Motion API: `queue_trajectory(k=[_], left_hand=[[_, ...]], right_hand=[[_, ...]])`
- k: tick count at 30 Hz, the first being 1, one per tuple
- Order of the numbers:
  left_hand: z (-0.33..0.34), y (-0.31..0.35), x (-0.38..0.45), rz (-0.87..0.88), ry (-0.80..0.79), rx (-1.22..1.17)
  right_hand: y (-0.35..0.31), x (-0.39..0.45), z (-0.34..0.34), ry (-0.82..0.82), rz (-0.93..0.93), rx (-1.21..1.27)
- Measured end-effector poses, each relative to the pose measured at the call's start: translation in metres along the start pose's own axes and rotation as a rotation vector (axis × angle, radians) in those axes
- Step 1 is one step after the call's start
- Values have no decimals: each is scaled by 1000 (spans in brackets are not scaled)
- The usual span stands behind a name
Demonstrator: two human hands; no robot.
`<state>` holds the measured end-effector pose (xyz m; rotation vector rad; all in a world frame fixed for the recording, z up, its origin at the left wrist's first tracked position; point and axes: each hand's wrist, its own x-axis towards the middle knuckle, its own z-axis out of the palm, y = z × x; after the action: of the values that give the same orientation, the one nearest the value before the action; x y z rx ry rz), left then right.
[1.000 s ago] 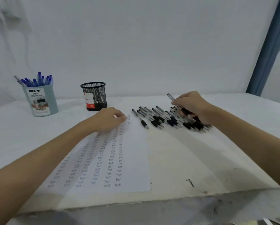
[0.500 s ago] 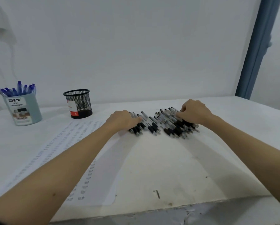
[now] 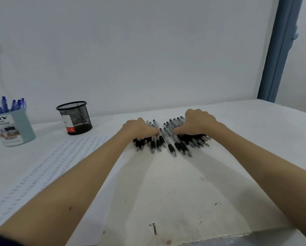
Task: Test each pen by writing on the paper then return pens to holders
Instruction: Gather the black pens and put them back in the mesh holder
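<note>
both hands on the pile of black pens (image 3: pixel 168 139), centre frame.
left hand (image 3: pixel 139 129) and right hand (image 3: pixel 197 124) rest curled over pens on the counter (image 3: pixel 184 192); fingers hidden, grip cannot be told.

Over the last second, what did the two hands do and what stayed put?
The left hand left the paper and came to the black pens; the right hand lowered its lifted pen. Both now rest on the pile, gathering it. Mesh holder and blue holder stayed put.
</note>
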<state>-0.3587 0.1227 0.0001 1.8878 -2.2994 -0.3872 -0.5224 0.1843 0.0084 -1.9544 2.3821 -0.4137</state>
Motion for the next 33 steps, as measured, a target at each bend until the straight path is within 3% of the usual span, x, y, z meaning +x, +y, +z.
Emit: queue_trajectory(k=[14,21,28,33], left_hand=[[-3,7,2,5,-58,-346],[-9,11,-2,-10,-113,-372],[-6,12,3,-23,-120,-390],[-6,8,7,-46,-100,-551]], right_hand=[[-7,15,4,-62,6,171],[4,18,-3,-82,29,660],[12,15,-9,-68,142,943],[12,12,-11,-68,172,1106]])
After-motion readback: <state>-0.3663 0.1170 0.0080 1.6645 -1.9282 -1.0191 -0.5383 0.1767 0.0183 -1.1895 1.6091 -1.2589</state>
